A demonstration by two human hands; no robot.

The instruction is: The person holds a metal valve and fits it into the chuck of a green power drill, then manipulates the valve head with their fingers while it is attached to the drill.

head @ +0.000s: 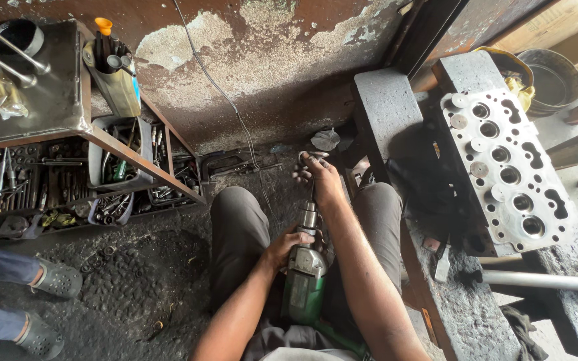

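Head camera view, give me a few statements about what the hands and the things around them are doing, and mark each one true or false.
1. The left hand grips the body of the green power drill. True.
2. The right hand rests on the cylinder head. False: it is out at the front end of the tool, between the knees, well apart from that part.
3. The cylinder head lies on grey blocks to the person's right. True.
4. The metal rack on the left holds only folded cloths. False: it holds tools and bins of parts.
5. Another person's grey clogs show at the left edge. True.
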